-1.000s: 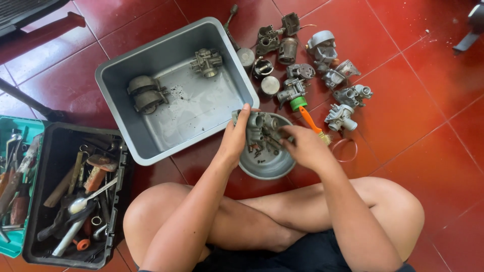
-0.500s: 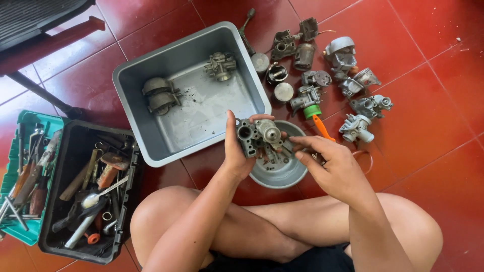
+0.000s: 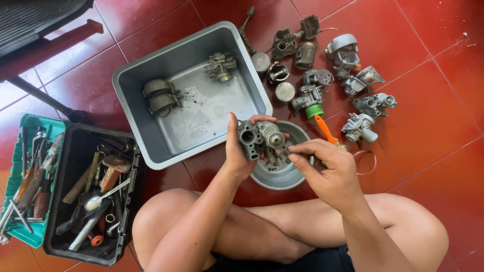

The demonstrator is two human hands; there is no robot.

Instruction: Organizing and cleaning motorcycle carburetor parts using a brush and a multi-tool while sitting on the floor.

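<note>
I sit cross-legged on a red tiled floor. My left hand (image 3: 238,151) grips a grey metal carburetor body (image 3: 261,137), holding it up over a small round metal bowl (image 3: 280,174). My right hand (image 3: 325,168) touches the carburetor's right side with pinched fingertips; an orange-handled tool (image 3: 325,129) pokes out just behind that hand. Whether the right hand holds it I cannot tell.
A grey plastic tub (image 3: 132,80) with two metal parts stands ahead on the left. Several carburetors and parts (image 3: 348,85) lie on the tiles at the upper right. An open black toolbox (image 3: 91,196) and green tray (image 3: 25,186) of tools sit at my left knee.
The carburetor has been lifted a little higher and turned in my left hand. My right hand's fingers have shifted onto its right side. The view has drifted slightly.
</note>
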